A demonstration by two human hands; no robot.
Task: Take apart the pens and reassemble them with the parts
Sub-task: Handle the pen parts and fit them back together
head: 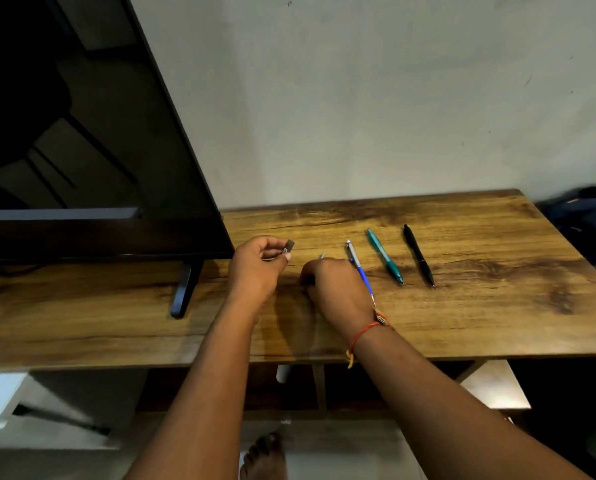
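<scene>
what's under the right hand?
Only a thin silver tip pokes out past the right hand, which is low over the wooden table. The rest of that part is covered by the hand.

The left hand (pixel 255 265) pinches a small dark pen piece (pixel 289 247) between thumb and fingertips. Beside it, the right hand (pixel 334 289) rests knuckles-up on the worktop (pixel 480 306), curled over a silver-tipped pen part (pixel 322 255). Rightward of that hand lie a blue-and-silver pen (pixel 359 268), a teal pen (pixel 385 256) and a black pen (pixel 419 255). A television (pixel 82 133) stands left of both hands.
</scene>
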